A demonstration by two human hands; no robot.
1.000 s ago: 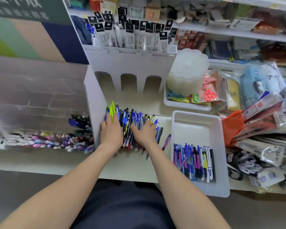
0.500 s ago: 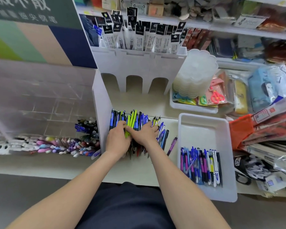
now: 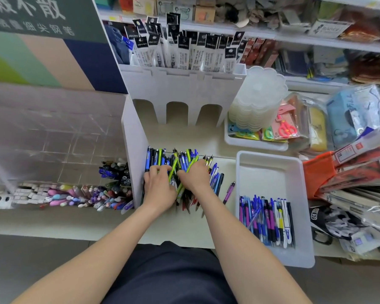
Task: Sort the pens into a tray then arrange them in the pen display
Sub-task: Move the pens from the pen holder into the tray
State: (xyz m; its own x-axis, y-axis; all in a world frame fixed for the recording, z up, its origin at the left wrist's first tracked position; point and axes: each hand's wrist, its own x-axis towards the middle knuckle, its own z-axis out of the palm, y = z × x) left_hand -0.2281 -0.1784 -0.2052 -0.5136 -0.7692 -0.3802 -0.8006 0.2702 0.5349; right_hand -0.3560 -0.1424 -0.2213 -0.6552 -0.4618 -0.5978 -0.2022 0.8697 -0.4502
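A heap of blue, black and green pens (image 3: 162, 156) lies on the shelf beside the white display's side wall (image 3: 133, 150). My left hand (image 3: 159, 186) rests on the heap with its fingers curled round several pens. Close to its right, my right hand (image 3: 195, 177) has curled fingers pinching green pens (image 3: 173, 170) that stick up between the two hands. A white tray (image 3: 270, 170) stands to the right, with a row of sorted blue, purple and white pens (image 3: 266, 218) at its near end. One purple pen (image 3: 229, 191) lies loose between heap and tray.
The white pen display (image 3: 180, 88) at the back holds packaged refills (image 3: 184, 51) above three arched slots. A clear acrylic case (image 3: 53, 132) with many pens (image 3: 79, 196) is to the left. A stack of clear cups (image 3: 257, 99), scissors and packaged goods crowd the right.
My hands lay flat and apart on the heap; they have drawn together and curled their fingers. The green pens moved from the heap's left edge to its middle.
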